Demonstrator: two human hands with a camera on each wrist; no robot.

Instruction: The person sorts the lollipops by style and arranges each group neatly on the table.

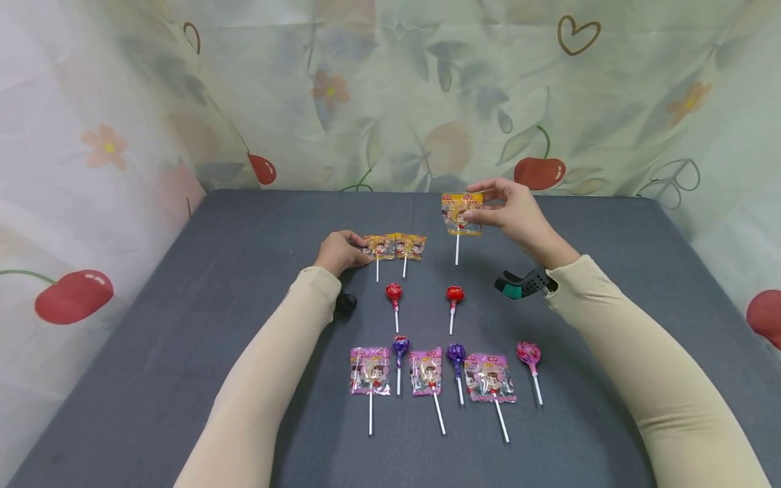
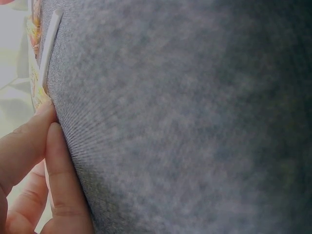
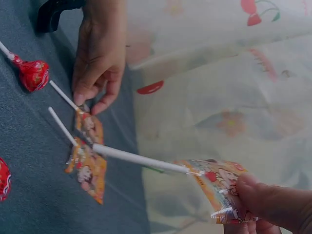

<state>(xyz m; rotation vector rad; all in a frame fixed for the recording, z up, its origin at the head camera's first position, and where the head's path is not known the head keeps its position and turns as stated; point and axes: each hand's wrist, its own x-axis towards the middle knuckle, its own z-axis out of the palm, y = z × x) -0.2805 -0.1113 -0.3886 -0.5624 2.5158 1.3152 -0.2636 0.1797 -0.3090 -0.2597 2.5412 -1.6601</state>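
Gripping a raised yellow lollipop [image 1: 460,215] in the right hand [image 1: 518,213], with stick [image 1: 457,251] toward six o'clock; pinching with the nearer left hand [image 1: 340,252] the nine-o'clock lollipop [image 1: 381,247] of two lying flat, between eight and nine from the raised one

Gloss Meets Matt

Streaks of light glint off the thin plastic film of a yellow packet [image 3: 219,183] (the shine breaks along its creases), while its white stick [image 3: 141,159] looks smooth, with a dull sheen. A pink packet [image 1: 426,369] shows similarly crinkled, shiny plastic, and a red lollipop [image 3: 34,76] wears tight, glossy wrap. The grey table cover [image 2: 185,117] is matt, finely ribbed cloth, rough to the eye. A creased, printed backdrop [image 1: 403,135] looks like thin cloth; a cream sleeve [image 1: 622,346] shows soft, matt fabric.
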